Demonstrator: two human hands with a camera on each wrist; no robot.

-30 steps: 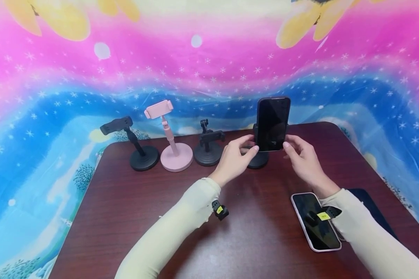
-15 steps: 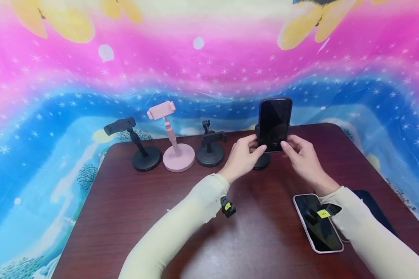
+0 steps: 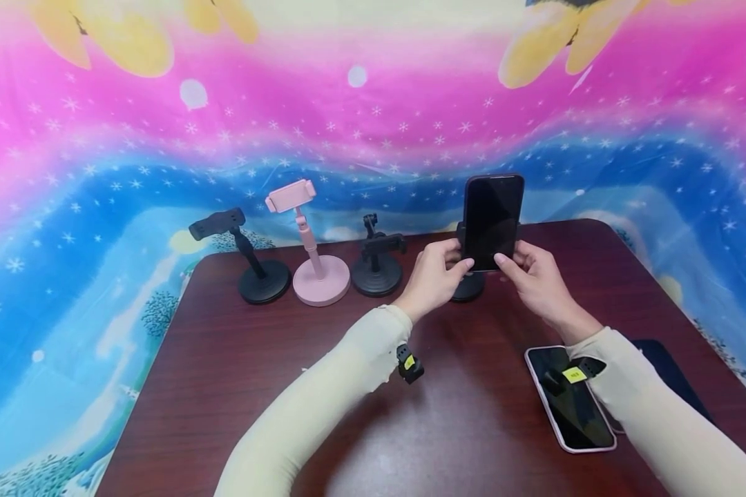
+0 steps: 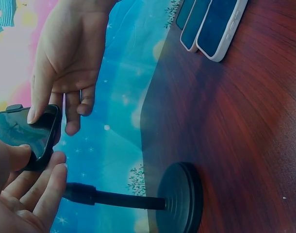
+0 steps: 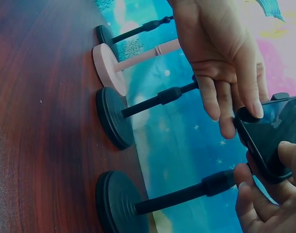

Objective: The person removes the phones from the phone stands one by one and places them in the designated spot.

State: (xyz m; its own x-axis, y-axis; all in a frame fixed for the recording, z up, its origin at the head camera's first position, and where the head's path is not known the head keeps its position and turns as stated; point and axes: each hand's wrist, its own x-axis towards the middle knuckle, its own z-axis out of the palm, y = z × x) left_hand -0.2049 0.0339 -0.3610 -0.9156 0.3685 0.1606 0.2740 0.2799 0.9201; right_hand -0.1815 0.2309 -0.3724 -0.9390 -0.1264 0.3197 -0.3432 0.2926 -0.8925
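Observation:
A black smartphone [image 3: 492, 217] stands upright, slightly tilted, in the clamp of a black phone stand [image 3: 469, 288] at the table's back right. My left hand [image 3: 434, 276] pinches its lower left corner, thumb on the screen and fingers behind. At the lower right corner my right hand [image 3: 541, 279] does the same. Most of the clamp is hidden behind the phone; one clamp tab [image 4: 14, 108] shows over its edge in the left wrist view. Below the hands, the stand's post [image 4: 126, 200] runs down to its round base.
Left of the hands stand a black phone stand [image 3: 378, 275], a pink phone stand [image 3: 321, 281] and another black phone stand [image 3: 264, 281]. A pale-edged phone [image 3: 568, 407] lies on the table [image 3: 236, 373] under my right wrist, with a dark flat device [image 3: 677, 379] beside it.
Both thumbs have moved inward onto the phone's lower screen, the left one rightward and the right one leftward. The whole view has shifted slightly; the phone stays in the stand.

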